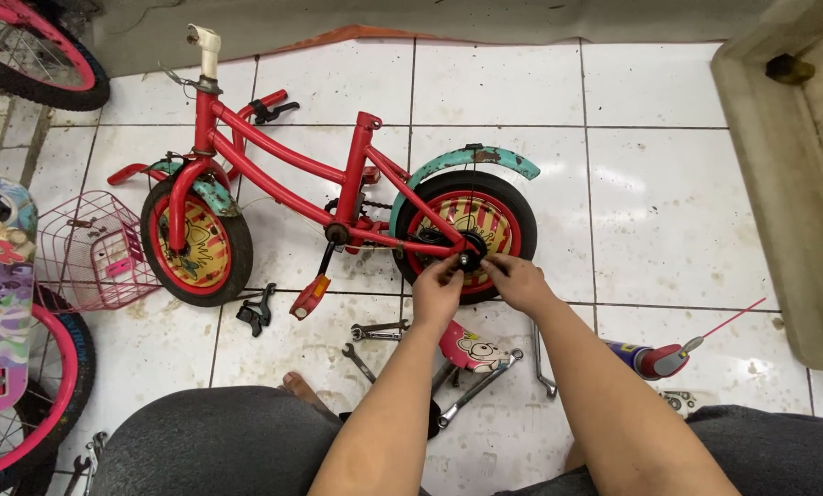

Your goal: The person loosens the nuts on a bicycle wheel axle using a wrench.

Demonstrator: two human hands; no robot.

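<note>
Red bicycle [338, 184] lying lengthwise left-right, both hands [437, 292] [519, 280] at rear axle [466, 260]

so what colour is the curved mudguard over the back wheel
Teal with rust patches, on the curved rear mudguard; head view.

a bike repair spot: wrenches [379, 332] strewn on tiled floor [668, 202] around bicycles [338, 197].

Painted metal on glazed tile
Glossy red bicycle frame [283, 161] — chipped teal mudguard [485, 161], matt rubber tyre [521, 207], shiny steel spanners [471, 390], stained white floor tiles [668, 211].
</note>
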